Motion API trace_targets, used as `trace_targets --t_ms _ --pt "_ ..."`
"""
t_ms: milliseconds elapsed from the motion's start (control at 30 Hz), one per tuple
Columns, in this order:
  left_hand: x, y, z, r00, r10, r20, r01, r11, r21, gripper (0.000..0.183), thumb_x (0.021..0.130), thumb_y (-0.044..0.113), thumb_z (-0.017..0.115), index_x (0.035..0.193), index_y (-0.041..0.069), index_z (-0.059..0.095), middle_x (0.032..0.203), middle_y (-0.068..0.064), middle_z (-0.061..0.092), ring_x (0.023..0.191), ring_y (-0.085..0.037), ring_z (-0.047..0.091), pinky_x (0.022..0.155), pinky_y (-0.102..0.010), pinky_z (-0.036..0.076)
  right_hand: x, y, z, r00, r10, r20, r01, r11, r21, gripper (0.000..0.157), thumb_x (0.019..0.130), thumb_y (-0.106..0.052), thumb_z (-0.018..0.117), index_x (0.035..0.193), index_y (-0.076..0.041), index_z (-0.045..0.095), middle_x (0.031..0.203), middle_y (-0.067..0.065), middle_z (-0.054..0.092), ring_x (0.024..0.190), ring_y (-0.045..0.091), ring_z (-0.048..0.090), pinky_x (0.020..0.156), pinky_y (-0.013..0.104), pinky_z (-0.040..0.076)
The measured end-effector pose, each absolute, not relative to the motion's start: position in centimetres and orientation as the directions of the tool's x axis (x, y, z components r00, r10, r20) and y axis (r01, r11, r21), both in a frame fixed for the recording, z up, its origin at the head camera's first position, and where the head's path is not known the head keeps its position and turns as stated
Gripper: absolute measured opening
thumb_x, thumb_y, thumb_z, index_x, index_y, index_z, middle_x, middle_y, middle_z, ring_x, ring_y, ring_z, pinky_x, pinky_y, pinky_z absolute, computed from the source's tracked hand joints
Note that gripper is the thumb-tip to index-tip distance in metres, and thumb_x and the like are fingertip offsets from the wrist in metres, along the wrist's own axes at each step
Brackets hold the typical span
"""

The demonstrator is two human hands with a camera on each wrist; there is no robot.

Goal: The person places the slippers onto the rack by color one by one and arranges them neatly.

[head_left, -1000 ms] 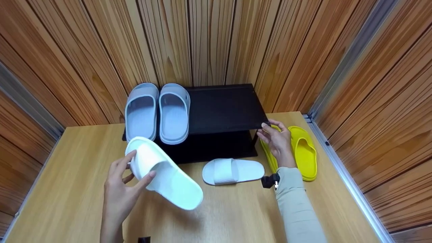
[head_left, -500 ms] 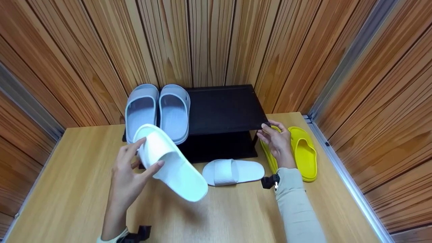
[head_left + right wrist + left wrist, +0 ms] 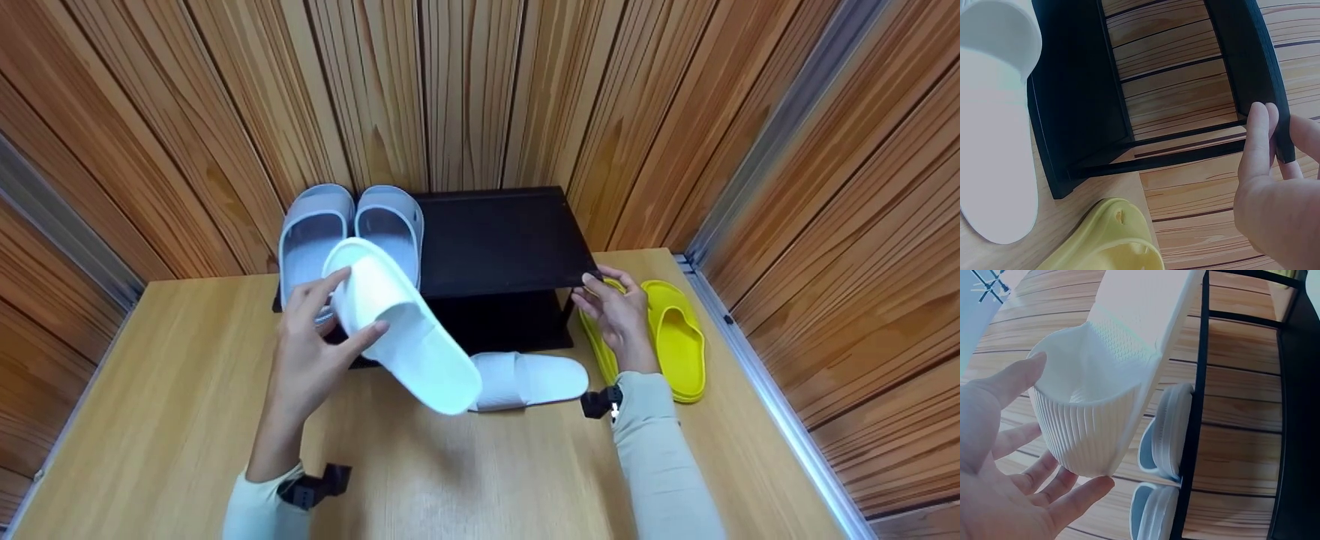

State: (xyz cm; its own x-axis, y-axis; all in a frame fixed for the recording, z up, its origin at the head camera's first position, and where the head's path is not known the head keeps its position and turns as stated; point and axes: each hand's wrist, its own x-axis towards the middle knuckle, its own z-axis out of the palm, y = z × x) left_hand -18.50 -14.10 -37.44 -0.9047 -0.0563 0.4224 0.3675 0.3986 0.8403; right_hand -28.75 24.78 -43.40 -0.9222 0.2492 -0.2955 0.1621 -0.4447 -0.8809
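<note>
My left hand [image 3: 311,345] grips a white slipper [image 3: 420,352] by its strap, thumb at the strap's opening and fingers round its outer side. The slipper is tilted in the air, its toe overlapping the grey slippers in the head view. In the left wrist view the ribbed strap [image 3: 1086,427] sits between thumb and fingers. My right hand [image 3: 616,311] pinches the front right corner of the black shoe rack's top shelf [image 3: 495,240]. The second white slipper [image 3: 551,377] lies sideways on the floor before the rack, its toe partly hidden by the held one.
Two grey slippers [image 3: 315,225] stand side by side on the left of the top shelf. A pair of yellow slippers [image 3: 681,345] is on the floor right of the rack, partly behind my right hand. Wood-panelled walls [image 3: 465,90] enclose the back and sides.
My left hand has carried the white slipper up and to the right, toward the rack. The right hand has stayed on the shelf corner.
</note>
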Motion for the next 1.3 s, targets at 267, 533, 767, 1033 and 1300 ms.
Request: trace_targets --t_ms 267,533,767,1033,1300 --pt "-20.4 -13.2 -36.2 -0.919 -0.045 0.393 0.345 0.392 0.853 0.066 0.085 0.016 0.084 0.144 0.006 0.056 0.133 -0.02 0.048 0.123 -0.034 0.046 0.099 -0.06 0.047 -28.7 24.8 -43.4 -0.921 0.25 -0.299 0.161 -0.455 -0.876 0.032 0.097 -0.004 0.068 0.125 -0.011 0.055 0.118 0.011 0.056 0.081 0.019 0.067 0.085 0.031 0.058" --pt "-22.5 -12.8 -35.7 -0.92 -0.021 0.391 0.347 0.415 0.841 0.071 0.085 0.022 0.085 0.147 0.006 0.053 0.137 -0.02 0.046 0.126 -0.035 0.045 0.099 -0.06 0.047 -28.8 24.7 -43.4 -0.923 0.251 -0.293 0.159 -0.444 -0.882 0.032 0.097 -0.006 0.068 0.126 -0.011 0.055 0.118 0.011 0.057 0.081 0.019 0.067 0.086 0.031 0.058" --pt "-24.2 -12.8 -34.7 -0.919 0.019 0.394 0.359 0.456 0.814 0.072 0.087 0.022 0.083 0.149 0.005 0.05 0.137 -0.021 0.045 0.127 -0.036 0.046 0.102 -0.058 0.046 -28.7 24.6 -43.5 -0.926 0.251 -0.281 0.146 -0.448 -0.882 0.031 0.096 -0.003 0.068 0.124 -0.009 0.056 0.115 0.011 0.058 0.078 0.019 0.067 0.084 0.032 0.058" --pt "-26.5 -12.3 -33.8 -0.926 0.044 0.376 0.348 0.487 0.801 0.072 0.088 0.027 0.082 0.149 0.005 0.05 0.137 -0.021 0.046 0.126 -0.034 0.047 0.101 -0.054 0.048 -28.6 24.9 -43.4 -0.922 0.242 -0.303 0.166 -0.46 -0.872 0.033 0.096 -0.005 0.069 0.125 -0.011 0.056 0.118 0.011 0.057 0.082 0.019 0.067 0.087 0.031 0.057" --pt "-28.6 -11.0 -33.4 -0.935 0.066 0.349 0.333 0.502 0.798 0.073 0.087 0.032 0.082 0.149 0.008 0.052 0.14 -0.018 0.048 0.125 -0.031 0.048 0.097 -0.048 0.052 -28.4 24.9 -43.5 -0.921 0.25 -0.299 0.167 -0.441 -0.882 0.034 0.096 -0.006 0.069 0.127 -0.012 0.055 0.119 0.01 0.055 0.085 0.019 0.066 0.088 0.031 0.057"
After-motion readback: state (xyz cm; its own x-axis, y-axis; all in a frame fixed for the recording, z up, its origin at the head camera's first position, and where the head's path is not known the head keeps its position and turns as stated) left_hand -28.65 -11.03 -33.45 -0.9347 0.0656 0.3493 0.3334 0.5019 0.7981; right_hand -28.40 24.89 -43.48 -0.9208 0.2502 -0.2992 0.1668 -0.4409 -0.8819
